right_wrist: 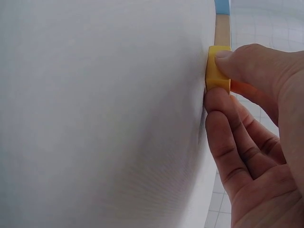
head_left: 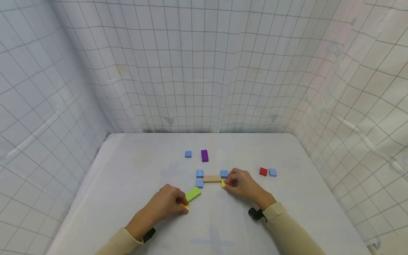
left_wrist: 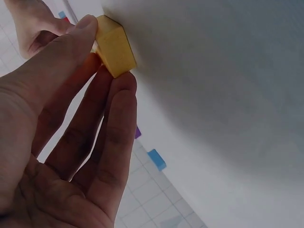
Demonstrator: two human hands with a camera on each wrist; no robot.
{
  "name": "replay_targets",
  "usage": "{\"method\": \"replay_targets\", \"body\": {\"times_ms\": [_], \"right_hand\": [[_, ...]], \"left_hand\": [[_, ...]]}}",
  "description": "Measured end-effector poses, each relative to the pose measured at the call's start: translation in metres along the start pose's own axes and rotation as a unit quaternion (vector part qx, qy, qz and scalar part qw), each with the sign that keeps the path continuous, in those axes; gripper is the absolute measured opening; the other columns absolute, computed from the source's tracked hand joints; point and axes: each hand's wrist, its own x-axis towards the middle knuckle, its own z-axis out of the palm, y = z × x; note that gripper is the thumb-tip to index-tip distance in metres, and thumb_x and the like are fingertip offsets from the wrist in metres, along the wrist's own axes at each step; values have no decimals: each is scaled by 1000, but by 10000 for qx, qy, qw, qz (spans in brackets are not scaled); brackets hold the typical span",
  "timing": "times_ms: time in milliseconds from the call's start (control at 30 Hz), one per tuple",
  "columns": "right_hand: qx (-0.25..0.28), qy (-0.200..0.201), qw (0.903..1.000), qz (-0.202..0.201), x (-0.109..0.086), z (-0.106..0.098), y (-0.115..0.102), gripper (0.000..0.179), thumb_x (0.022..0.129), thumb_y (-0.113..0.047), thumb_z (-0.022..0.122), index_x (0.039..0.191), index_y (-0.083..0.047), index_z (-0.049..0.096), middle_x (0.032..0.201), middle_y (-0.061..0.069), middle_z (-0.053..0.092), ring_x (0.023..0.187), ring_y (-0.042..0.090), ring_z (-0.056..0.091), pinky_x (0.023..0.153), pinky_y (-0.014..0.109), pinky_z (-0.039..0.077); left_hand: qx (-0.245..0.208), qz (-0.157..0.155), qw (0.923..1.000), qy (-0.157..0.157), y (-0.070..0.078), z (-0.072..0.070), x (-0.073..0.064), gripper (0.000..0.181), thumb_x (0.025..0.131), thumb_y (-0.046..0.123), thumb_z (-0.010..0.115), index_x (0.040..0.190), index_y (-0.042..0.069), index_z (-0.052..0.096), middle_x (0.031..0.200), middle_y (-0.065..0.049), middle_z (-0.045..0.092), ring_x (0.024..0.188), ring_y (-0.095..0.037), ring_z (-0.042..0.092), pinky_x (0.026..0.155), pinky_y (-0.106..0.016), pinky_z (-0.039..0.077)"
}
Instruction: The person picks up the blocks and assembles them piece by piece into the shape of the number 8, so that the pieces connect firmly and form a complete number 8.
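Observation:
My left hand (head_left: 167, 201) pinches a yellow block (left_wrist: 115, 47) between thumb and fingertips, close over the white table. Right beside that block lies a lime green block (head_left: 193, 194), set at a slant. With thumb and fingers my right hand (head_left: 243, 185) pinches another yellow block (right_wrist: 218, 71) at the right end of a tan wooden block (head_left: 212, 179). A blue block (head_left: 224, 173) sits just behind that yellow one. At the tan block's left end are a blue block marked 5 (head_left: 199, 173) and a plain blue block (head_left: 199, 183) in front of it.
Farther back lie a blue block (head_left: 188, 154) and a purple block (head_left: 204, 156). To the right of my right hand, a red block (head_left: 263, 171) sits next to a blue block (head_left: 272, 172). White gridded curtains (head_left: 204, 71) surround the table (head_left: 127, 170) at the back and sides.

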Motion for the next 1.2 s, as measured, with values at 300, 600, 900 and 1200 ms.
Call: {"method": "replay_targets", "body": {"times_ms": [300, 600, 900, 1200], "right_hand": [[42, -61, 9999, 73, 0, 0, -1, 9, 99, -9, 94, 104, -13, 88, 116, 2, 78, 100, 7, 71, 90, 16, 63], [-24, -87, 9999, 114, 1, -1, 1, 9, 99, -10, 94, 104, -14, 88, 115, 1, 77, 96, 5, 70, 86, 16, 63], [-32, 12, 10000, -28, -1, -1, 3, 9, 99, -11, 95, 103, -13, 88, 114, 3, 78, 96, 6, 70, 86, 19, 64], [-44, -17, 10000, 12, -1, 0, 1, 9, 99, -11, 95, 103, -14, 88, 115, 2, 79, 98, 6, 71, 88, 17, 64]], "left_hand": [[477, 342, 9983, -10, 16, 11, 0, 18, 82, 18, 108, 90, 19, 91, 90, 10, 85, 83, -1, 67, 81, -28, 61], [722, 795, 9937, -306, 35, 29, 29, 18, 86, 21, 107, 98, 18, 95, 93, 10, 87, 90, -2, 68, 89, -28, 65], [725, 864, 9930, -352, 44, 36, 51, 17, 87, 22, 106, 98, 17, 95, 96, 8, 89, 91, -5, 73, 90, -29, 64], [598, 634, 9961, -162, 43, 34, 50, 17, 85, 20, 107, 96, 16, 94, 93, 5, 90, 82, -5, 68, 78, -24, 57]]}}
